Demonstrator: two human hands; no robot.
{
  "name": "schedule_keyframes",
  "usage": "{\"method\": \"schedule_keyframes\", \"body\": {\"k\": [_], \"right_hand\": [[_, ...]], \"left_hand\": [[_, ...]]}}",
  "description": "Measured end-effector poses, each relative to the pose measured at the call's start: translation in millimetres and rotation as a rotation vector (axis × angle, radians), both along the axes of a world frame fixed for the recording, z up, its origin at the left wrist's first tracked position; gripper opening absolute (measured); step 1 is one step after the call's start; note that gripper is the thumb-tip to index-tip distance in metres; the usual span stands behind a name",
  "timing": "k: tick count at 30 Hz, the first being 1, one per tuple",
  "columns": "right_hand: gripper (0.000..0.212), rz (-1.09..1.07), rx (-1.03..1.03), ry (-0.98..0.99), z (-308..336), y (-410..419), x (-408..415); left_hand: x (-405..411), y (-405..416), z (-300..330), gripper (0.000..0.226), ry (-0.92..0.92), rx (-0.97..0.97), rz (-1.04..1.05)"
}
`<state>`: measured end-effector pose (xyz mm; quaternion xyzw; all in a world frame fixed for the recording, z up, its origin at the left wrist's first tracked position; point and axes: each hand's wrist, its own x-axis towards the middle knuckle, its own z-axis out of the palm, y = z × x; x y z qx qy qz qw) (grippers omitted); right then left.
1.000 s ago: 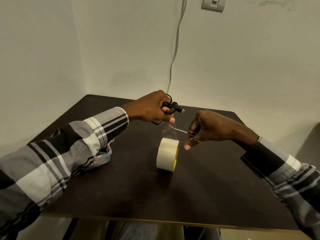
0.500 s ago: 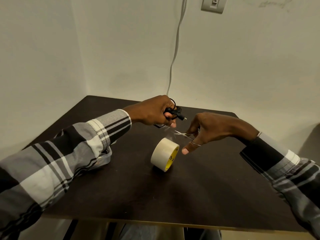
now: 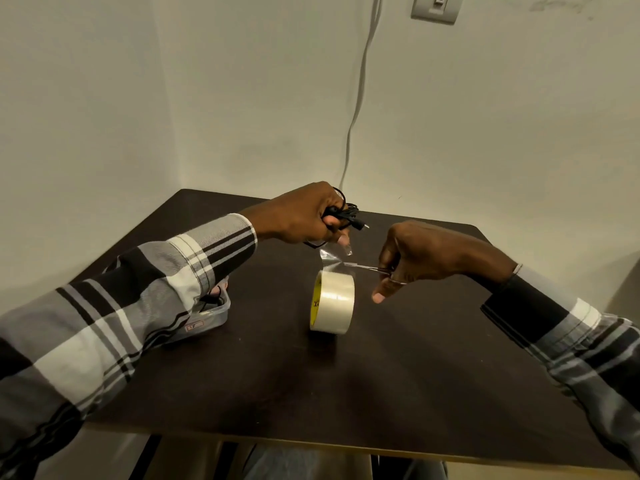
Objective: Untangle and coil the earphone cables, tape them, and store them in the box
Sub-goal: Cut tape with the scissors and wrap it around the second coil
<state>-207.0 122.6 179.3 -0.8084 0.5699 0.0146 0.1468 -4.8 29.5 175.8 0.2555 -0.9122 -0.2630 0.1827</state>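
Note:
My left hand (image 3: 304, 216) grips a coiled black earphone cable (image 3: 346, 216), whose plug sticks out to the right. A strip of clear tape (image 3: 334, 259) runs from that hand down to the tape roll (image 3: 333, 301), which stands on edge on the dark table (image 3: 398, 375). My right hand (image 3: 415, 254) holds small scissors (image 3: 367, 268), with the blades at the strip just above the roll. A clear plastic box (image 3: 211, 313) lies at the left, partly hidden by my left sleeve, with more cable inside.
The table stands in a corner between two pale walls. A white cord (image 3: 356, 109) hangs down the back wall from near a wall switch (image 3: 437, 8). The table's front edge runs below my forearms.
The tape roll has turned and shifted right, standing more upright. My left hand has kept the strip taut, and the scissors in my right hand have moved onto the strip.

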Motion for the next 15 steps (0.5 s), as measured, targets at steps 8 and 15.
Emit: {"method": "schedule_keyframes", "body": {"k": [8,15], "right_hand": [[0.081,-0.059,0.007,-0.066,-5,-1,-9],[0.047,-0.011,0.033,-0.031,3,-8,6]], "left_hand": [[4,-5,-6,0.034,0.035,-0.008,0.006],[2,-2,-8,0.025,0.031,0.035,0.001]]}}
